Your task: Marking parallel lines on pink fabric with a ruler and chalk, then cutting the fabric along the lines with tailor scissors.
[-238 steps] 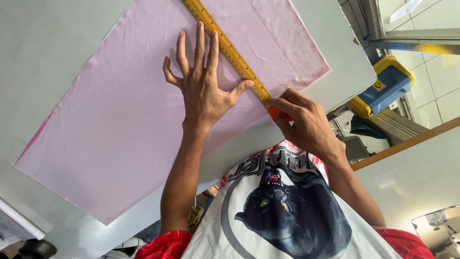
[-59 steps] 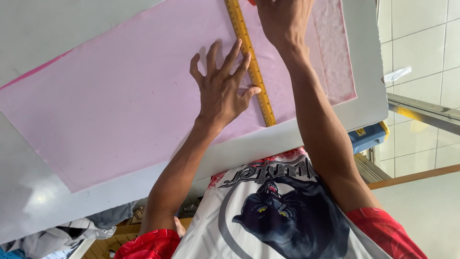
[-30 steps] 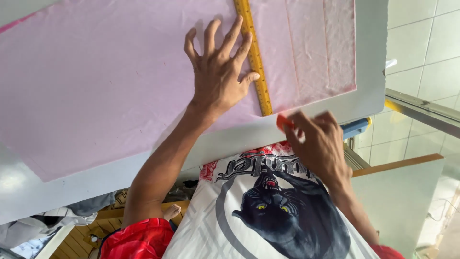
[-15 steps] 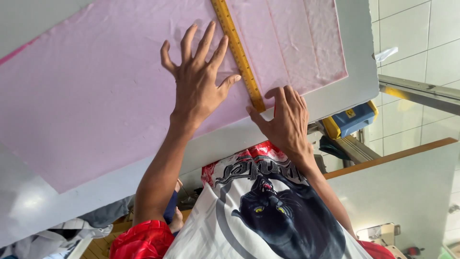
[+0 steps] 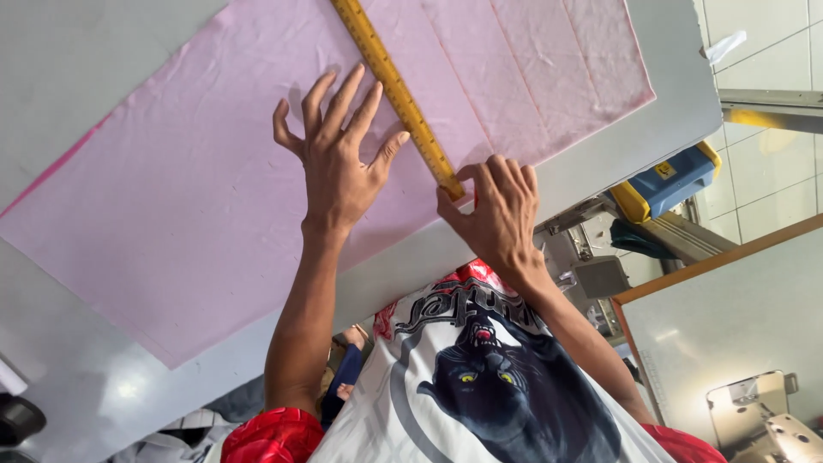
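Ruler: a long yellow ruler [image 5: 396, 91] is laid slantwise across the pink cloth [image 5: 197, 206], its near end stopped just inside the cloth's near edge; its far end is cut off by the top of the view.
Cloth: spread flat on the grey table [image 5: 600, 163], with faint lengthwise creases seen to the right of the ruler; a darker pink strip [image 5: 53, 171] is shown along its left edge.
Left hand: the left hand [image 5: 339, 167] is pressed palm-down on the cloth just left of the ruler, fingers fanned wide and nothing enclosed; the thumb tip is laid against the ruler's left edge.
Right hand: the right hand [image 5: 497, 210] is placed at the ruler's near end, fingers curled downward and drawn together over that end; whether anything is pinched beneath them cannot be told.
Change from half a second ago: the left hand is kept spread beside the ruler as before; the right hand is kept at the ruler's near end, its fingers now more curled than flat.
Change from one second ago: the right hand, then held off the table near the shirt with a small red object, is now brought onto the ruler's end.
Surroundings: a blue and yellow case [image 5: 664, 182] is seen beyond the table's right edge, well apart from the ruler.
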